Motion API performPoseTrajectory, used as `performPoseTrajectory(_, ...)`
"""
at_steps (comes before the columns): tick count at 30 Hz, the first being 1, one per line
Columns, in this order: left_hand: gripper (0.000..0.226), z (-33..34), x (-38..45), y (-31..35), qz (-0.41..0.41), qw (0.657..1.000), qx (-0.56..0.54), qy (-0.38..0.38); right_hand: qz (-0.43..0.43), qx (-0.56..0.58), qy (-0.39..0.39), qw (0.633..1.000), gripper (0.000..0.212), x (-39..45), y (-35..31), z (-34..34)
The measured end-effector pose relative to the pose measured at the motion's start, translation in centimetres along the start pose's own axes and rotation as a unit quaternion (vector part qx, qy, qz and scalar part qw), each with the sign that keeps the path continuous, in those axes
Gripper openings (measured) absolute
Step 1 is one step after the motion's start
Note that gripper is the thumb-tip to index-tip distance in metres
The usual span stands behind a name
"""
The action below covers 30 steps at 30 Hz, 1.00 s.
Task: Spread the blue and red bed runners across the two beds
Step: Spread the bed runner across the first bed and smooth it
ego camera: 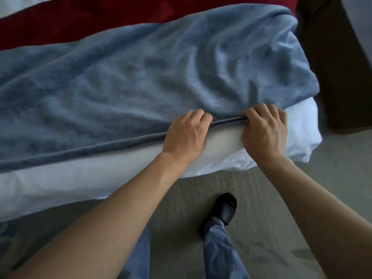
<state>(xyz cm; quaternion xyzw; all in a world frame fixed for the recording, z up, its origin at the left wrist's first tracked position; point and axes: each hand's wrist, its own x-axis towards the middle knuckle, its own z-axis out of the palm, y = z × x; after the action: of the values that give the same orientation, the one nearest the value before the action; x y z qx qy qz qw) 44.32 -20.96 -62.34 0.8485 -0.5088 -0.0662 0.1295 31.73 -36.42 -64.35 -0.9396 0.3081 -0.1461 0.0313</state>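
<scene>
A fleecy blue bed runner (128, 77) lies wrinkled across the white bed (60, 182), its near hem running along the mattress edge. My left hand (186, 133) and my right hand (264, 129) both grip that hem with curled fingers, a short stretch apart near the bed's right corner. Beyond the blue runner a dark red runner (84, 23) lies across the bed at the top of the view. The blue runner's right end bunches and drapes over the bed's corner.
Grey carpet (271, 208) covers the floor below the bed. My leg in blue trousers and a black slipper (225, 208) stands on it. A dark brown piece of furniture (338, 67) sits close to the bed's right end.
</scene>
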Motion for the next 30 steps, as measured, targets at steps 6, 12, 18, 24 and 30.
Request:
performPoseTrajectory(6, 0.022, 2.6, 4.0, 6.7, -0.003, 1.0, 0.008, 0.018, -0.023, -0.006, -0.016, 1.0, 0.024, 1.4, 7.9, -0.7)
performPoseTrajectory(12, 0.024, 3.4, 6.5, 9.9, -0.002, 1.0, 0.021, 0.017, -0.007, -0.03, -0.016, 0.999, 0.025, 2.8, 13.3, -1.2)
performPoseTrajectory(18, 0.024, 4.1, 7.4, 10.8, -0.007, 0.999, 0.031, 0.007, 0.038, -0.031, -0.038, 0.998, 0.024, 3.0, 16.8, -0.3)
performPoseTrajectory(24, 0.024, 5.1, 8.7, 12.1, 0.002, 0.999, 0.032, 0.005, 0.067, -0.013, -0.035, 0.997, 0.025, 2.8, 18.1, 0.3)
performPoseTrajectory(30, 0.021, 5.9, 11.1, 14.6, 0.032, 0.999, 0.03, -0.013, 0.086, 0.02, -0.033, 0.996, 0.021, 2.6, 18.7, 0.8)
